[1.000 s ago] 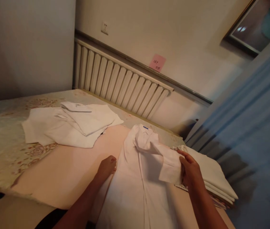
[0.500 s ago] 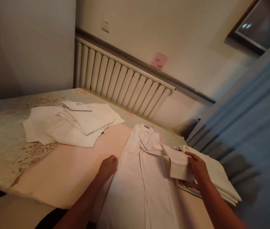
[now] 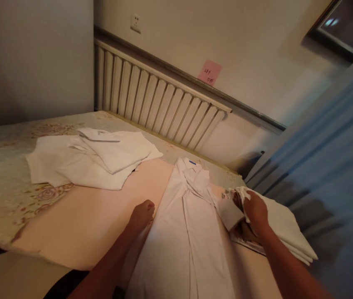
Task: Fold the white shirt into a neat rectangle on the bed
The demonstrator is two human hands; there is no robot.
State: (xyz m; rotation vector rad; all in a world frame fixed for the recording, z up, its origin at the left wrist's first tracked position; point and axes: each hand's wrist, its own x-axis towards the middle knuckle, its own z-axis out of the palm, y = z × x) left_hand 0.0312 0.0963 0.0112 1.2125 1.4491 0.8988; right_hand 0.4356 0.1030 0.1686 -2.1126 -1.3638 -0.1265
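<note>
A long white coat lies front up, with its collar and a blue neck label at the far end. At its left edge my left hand is closed, its fingertips curled under and meeting the cloth. My right hand is closed on crumpled white cloth at the near left corner of a folded white stack; its fingertips are partly hidden. A flat white sleeve end of the coat rests just left of that hand, against the stack.
The coat lies on a pale pink pad over a floral table cover. Another white garment is spread loosely at the left. A radiator runs along the wall behind, and a blue curtain hangs at the right.
My right hand has let go of the sleeve end and shifted slightly up onto the cloth of the stack. The sleeve end has dropped lower and to the left. My left hand stays put.
</note>
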